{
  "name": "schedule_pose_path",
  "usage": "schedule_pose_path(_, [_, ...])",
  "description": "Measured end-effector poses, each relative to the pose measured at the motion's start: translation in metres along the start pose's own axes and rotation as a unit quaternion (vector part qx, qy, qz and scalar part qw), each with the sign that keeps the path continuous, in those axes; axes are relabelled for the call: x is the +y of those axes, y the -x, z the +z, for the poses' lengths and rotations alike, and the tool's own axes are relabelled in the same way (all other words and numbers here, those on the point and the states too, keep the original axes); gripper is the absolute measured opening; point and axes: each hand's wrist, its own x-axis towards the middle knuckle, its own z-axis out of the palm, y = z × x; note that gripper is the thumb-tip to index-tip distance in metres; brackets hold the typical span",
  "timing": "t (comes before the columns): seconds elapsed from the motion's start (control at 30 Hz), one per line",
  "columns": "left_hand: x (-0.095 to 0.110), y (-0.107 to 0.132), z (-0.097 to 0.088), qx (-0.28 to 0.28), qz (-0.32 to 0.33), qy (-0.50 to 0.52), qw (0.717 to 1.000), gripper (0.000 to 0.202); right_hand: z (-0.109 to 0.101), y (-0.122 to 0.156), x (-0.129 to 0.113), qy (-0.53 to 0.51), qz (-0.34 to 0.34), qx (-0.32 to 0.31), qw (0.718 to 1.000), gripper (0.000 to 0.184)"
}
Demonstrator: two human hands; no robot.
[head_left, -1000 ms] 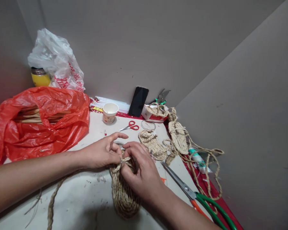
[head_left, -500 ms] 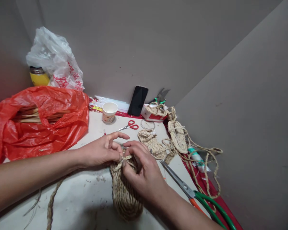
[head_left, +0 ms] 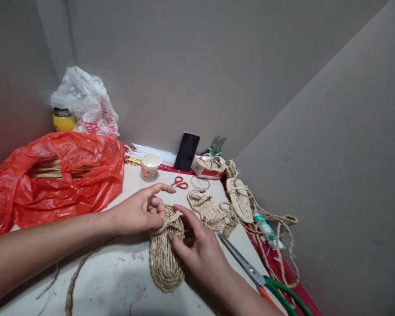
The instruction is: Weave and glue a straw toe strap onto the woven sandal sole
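A straw sandal [head_left: 167,263] of coiled braided cord lies sole-down on the table, a twisted strap [head_left: 171,220] crossing its upper part. My left hand [head_left: 145,210] is closed in a pinch at the strap's left end, its index finger stretched out above; whatever else sits between those fingertips is hidden. Along the sandal's right edge, my right hand [head_left: 200,245] grips with the thumb on top and the index finger reaching to the strap's right end. A braided cord [head_left: 73,283] trails from under my left forearm.
Large green-handled scissors [head_left: 250,265] lie beside my right forearm. Beyond the hands are small red scissors [head_left: 180,183], a paper cup [head_left: 150,166], a leaning phone [head_left: 187,151] and more straw sandals [head_left: 206,207]. A red plastic bag [head_left: 102,175] with straw strips stands left.
My right fingers have drawn back from the strap and spread along the sandal's right edge, uncovering more of its top. The left hand keeps its pinch. The view has tilted up slightly.
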Motion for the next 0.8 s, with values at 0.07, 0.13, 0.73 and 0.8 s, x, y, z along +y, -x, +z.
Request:
schedule_pose_path(0.07, [0.003,0.001,0.0,0.007,0.002,-0.01,1.0,0.061,0.001,0.001,0.0,-0.033,0.024,0.017,0.999,0.045])
schedule_pose_path(0.13, [0.006,0.001,0.0,0.023,0.018,-0.023,0.999,0.06,0.001,0.003,0.002,-0.083,0.059,0.04,0.994,0.039])
schedule_pose_path(0.73, [-0.009,-0.003,0.004,-0.02,-0.049,0.163,0.985,0.049,-0.012,0.004,-0.017,-0.411,0.199,0.132,0.88,0.053])
schedule_pose_path(0.8, [-0.011,-0.003,0.007,-0.001,-0.049,0.139,0.989,0.04,-0.012,0.007,-0.018,-0.424,0.202,0.115,0.876,0.054])
